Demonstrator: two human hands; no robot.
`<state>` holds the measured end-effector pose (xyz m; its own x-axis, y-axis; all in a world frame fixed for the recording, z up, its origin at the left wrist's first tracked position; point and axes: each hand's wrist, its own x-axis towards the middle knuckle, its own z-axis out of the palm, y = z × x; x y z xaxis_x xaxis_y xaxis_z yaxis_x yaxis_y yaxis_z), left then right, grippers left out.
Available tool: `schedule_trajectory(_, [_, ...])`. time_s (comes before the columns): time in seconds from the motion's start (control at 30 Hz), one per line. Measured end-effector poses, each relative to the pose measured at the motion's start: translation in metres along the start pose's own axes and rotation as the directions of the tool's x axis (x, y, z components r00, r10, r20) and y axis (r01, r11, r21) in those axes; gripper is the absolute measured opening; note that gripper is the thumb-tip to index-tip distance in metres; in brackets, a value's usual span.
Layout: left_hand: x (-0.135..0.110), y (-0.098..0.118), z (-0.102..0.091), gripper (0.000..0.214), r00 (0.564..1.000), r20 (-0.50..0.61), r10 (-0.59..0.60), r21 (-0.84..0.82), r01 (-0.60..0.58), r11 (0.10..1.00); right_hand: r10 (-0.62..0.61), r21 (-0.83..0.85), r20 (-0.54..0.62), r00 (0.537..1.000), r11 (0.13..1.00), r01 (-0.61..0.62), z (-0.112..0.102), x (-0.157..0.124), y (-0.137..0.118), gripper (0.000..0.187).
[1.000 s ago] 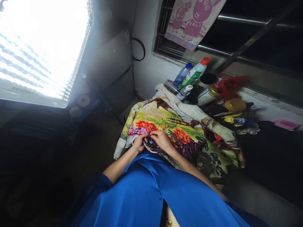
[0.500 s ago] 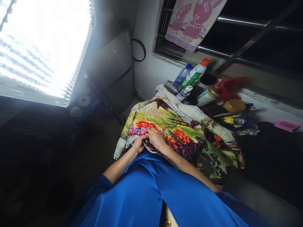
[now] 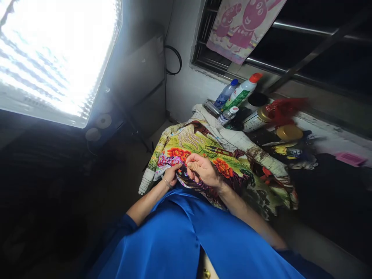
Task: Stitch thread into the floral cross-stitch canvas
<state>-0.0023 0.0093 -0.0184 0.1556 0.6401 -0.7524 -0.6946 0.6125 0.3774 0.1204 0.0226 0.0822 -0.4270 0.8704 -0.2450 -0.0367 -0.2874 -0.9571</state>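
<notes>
A flower-patterned embroidered cloth (image 3: 232,170) in green, orange and purple lies over my lap and the table edge. My left hand (image 3: 171,175) grips the cloth's near edge, fingers curled over it, a bangle on the wrist. My right hand (image 3: 203,170) is lifted a little above the cloth, fingertips pinched together on something too small to make out. Red-handled scissors (image 3: 219,150) lie on the cloth just beyond my hands.
Bottles (image 3: 236,97), jars and a yellow lid (image 3: 289,132) crowd the sill behind the cloth. A pink cartoon towel (image 3: 241,27) hangs on the window bars. A bright lamp panel (image 3: 55,54) glares at upper left. My blue garment (image 3: 186,240) fills the foreground.
My right hand went from lying pressed on the cloth to lifted with fingers pinched. My left hand kept its hold on the edge. The view shifted slightly.
</notes>
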Motion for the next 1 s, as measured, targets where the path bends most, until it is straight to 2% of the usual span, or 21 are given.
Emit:
schedule_trajectory(0.07, [0.0, 0.001, 0.0, 0.016, 1.0, -0.017, -0.002, -0.012, 0.001, 1.0, 0.017, -0.139, -0.128, 0.992, 0.99, -0.035, -0.001, 0.003, 0.018, 0.023])
schedule_trajectory(0.13, [0.001, 0.001, 0.0, 0.018, 0.999, -0.036, -0.002, -0.032, 0.001, 0.999, 0.004, -0.301, -0.275, 0.962, 0.949, -0.09, -0.006, 0.008, 0.036, 0.015])
schedule_trajectory(0.2, [0.002, 0.001, 0.0, 0.021, 0.999, -0.055, 0.002, -0.047, -0.005, 0.999, 0.024, -0.4, -0.32, 0.947, 0.903, -0.158, -0.01, 0.013, 0.05, 0.011])
schedule_trajectory(0.33, [0.005, 0.0, -0.003, 0.022, 0.998, -0.066, 0.004, -0.05, -0.008, 0.999, 0.078, -0.473, -0.283, 0.956, 0.856, -0.209, -0.014, 0.016, 0.062, 0.018])
schedule_trajectory(0.73, [0.011, -0.004, -0.009, 0.025, 1.0, -0.024, 0.012, -0.03, -0.013, 0.999, 0.031, -0.62, -0.234, 0.972, 0.765, -0.174, -0.015, 0.018, 0.055, 0.024])
schedule_trajectory(0.87, [0.008, -0.003, -0.006, 0.02, 0.999, -0.039, 0.01, -0.034, -0.011, 0.999, 0.025, -0.713, -0.228, 0.973, 0.676, -0.184, -0.014, 0.019, 0.052, 0.025])
schedule_trajectory(1.0, [0.005, 0.0, -0.003, 0.02, 0.999, -0.048, 0.0, -0.024, -0.001, 1.0, 0.003, -0.812, -0.237, 0.972, 0.548, -0.199, -0.008, 0.019, 0.049, 0.026])
